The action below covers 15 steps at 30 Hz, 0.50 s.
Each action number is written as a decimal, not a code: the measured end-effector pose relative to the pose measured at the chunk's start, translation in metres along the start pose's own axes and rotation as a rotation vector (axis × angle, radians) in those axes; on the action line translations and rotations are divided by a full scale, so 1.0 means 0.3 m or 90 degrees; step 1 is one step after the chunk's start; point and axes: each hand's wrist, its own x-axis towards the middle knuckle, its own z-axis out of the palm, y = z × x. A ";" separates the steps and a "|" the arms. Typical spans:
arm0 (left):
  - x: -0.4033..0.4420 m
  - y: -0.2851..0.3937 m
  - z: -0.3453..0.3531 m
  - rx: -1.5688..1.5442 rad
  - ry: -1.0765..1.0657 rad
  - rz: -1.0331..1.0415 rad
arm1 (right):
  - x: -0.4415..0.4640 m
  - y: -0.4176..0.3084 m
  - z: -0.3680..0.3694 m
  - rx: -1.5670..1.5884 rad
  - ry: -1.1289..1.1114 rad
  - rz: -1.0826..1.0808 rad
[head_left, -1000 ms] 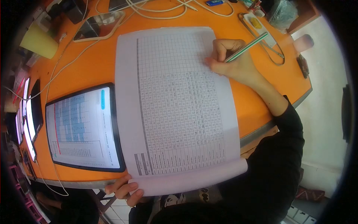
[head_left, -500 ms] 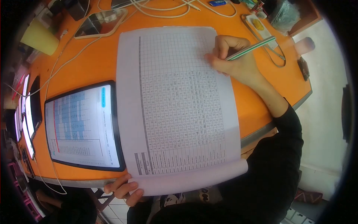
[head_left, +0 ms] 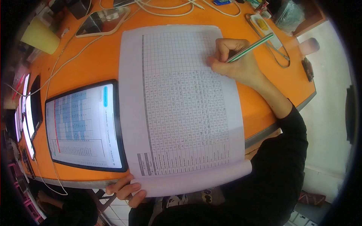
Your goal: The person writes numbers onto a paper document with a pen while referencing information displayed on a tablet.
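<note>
A large white paper sheet [head_left: 132, 94] with a printed grid lies in front of me, many of its cells filled with handwritten numbers. My right hand [head_left: 235, 62] rests on its upper right part, fingers closed round a green and silver pen [head_left: 250, 48]. The pen's tip is hidden behind the fingers. At the near edge the sheet curls into a roll, and my left hand [head_left: 128, 191] grips the left end of that curl. Left of the paper lies a tablet [head_left: 85, 128] with a table on its lit screen.
On the orange table [head_left: 83, 67] a mirror-like framed tray [head_left: 102, 22], a yellow cup [head_left: 40, 36] and white cables [head_left: 169, 14] lie toward the back. Several lit phones [head_left: 28, 124] stand at the far left. A plastic bag [head_left: 289, 17] sits at the back right. Another person's foot [head_left: 49, 199] shows at lower left.
The pen has tilted slightly, its upper end a little lower and further left. Both hands stay in nearly the same places; the whole view has shifted a little.
</note>
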 end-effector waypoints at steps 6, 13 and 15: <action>0.001 0.015 0.009 0.012 0.000 -0.034 | 0.009 -0.017 -0.001 0.128 -0.005 0.109; 0.001 0.006 0.003 0.013 0.002 -0.032 | 0.012 -0.019 0.014 0.125 -0.037 0.138; -0.002 0.003 -0.013 0.001 -0.023 -0.018 | 0.015 -0.016 0.017 0.133 -0.041 0.133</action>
